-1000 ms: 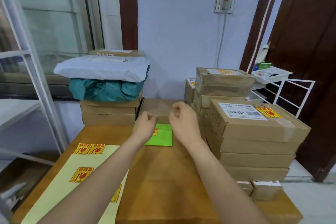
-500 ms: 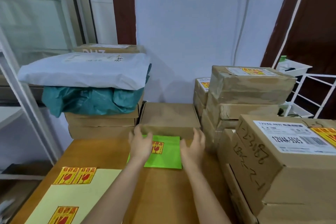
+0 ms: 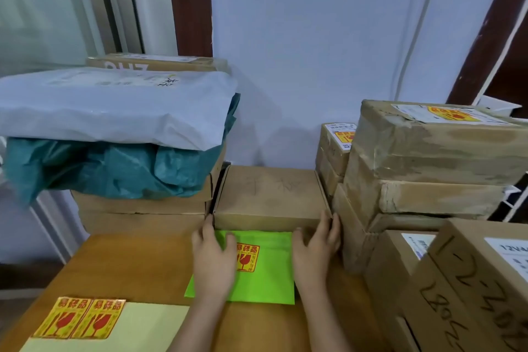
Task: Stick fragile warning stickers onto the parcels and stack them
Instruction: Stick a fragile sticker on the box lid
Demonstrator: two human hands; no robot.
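Green parcel (image 3: pixel 261 268) lies flat on tabletop (image 3: pixel 128 263), fragile sticker (image 3: pixel 247 257) on its top face. Left hand (image 3: pixel 213 260) rests on parcel's left edge, fingers straight, tips at the flat box (image 3: pixel 268 194) behind it. Right hand (image 3: pixel 315 248) at parcel's right edge, fingers straight, reaching the box's front right corner. Neither hand grips anything. Sticker sheet (image 3: pixel 114 326) near left, two stickers on it. Stickered box stack (image 3: pixel 428 160) at right.
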